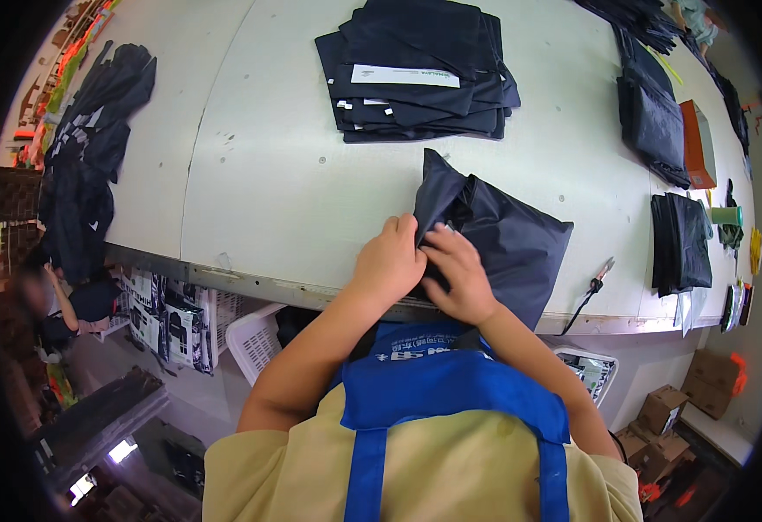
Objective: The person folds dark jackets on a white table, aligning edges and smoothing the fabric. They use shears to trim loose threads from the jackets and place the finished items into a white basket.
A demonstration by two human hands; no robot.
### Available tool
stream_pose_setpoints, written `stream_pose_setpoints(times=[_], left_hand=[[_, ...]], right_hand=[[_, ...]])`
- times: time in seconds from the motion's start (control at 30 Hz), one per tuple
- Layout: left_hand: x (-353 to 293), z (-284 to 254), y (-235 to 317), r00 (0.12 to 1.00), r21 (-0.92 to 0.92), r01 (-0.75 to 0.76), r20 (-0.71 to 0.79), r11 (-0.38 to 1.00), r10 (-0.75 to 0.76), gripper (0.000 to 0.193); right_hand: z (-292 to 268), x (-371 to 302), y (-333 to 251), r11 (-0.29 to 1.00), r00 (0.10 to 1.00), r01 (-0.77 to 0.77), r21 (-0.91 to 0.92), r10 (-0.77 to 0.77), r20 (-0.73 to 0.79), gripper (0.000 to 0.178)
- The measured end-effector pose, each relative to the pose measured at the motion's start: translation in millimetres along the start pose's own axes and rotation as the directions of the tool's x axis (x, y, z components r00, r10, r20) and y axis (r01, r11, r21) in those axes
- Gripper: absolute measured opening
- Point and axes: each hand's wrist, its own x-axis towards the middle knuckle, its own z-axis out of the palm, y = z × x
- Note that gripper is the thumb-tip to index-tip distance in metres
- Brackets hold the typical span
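A black piece of thin, slightly shiny fabric [516,239], perhaps a pouch or folded garment, lies at the table's near edge and hangs partly over it. One corner of it stands up. My left hand [390,258] is closed on its left edge, fingers pinching the cloth. Close by, my right hand [459,274] bends its fingers over a fold or opening in the same fabric. What lies inside that fold is hidden. Beyond my hands sits a stack of folded black garments [416,100], with a white label strip on top.
Small snips [603,274] lie to the right. Folded black items [681,244], an orange box [697,143] and a green roll [726,216] stand farther right. Dark garments [85,165] are heaped at the left end. White baskets [255,339] sit below the edge; a person [59,296] is lower left.
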Motion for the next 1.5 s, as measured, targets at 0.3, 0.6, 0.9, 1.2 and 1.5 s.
stream_pose_setpoints(times=[0.3,0.6,0.9,1.2,1.5], left_hand=[[4,34,-18,0.999,0.111,-0.034,-0.031,0.993,0.037,0.022],[4,39,-4,0.973,-0.113,-0.207,-0.125,0.972,0.193,0.014],[23,51,-26,0.989,-0.152,-0.147,0.014,0.977,0.151,0.016],[39,46,-31,0.983,-0.285,-0.013,0.174,0.958,0.065,0.013],[-50,16,-15,0.920,-0.161,-0.319,-0.291,0.934,0.264,0.015]], right_hand=[[-4,43,20,0.977,0.920,-0.207,-0.045,0.178,-0.350,0.009],[22,11,24,0.866,0.992,-0.020,-0.499,0.079,0.098,0.037],[-6,6,18,0.969,0.971,-0.174,0.176,0.198,-0.133,0.026],[22,-12,-6,0.926,0.948,0.261,-0.273,-0.192,0.255,0.007],[2,9,-27,0.993,0.992,-0.002,-0.114,-0.012,-0.122,0.017]])
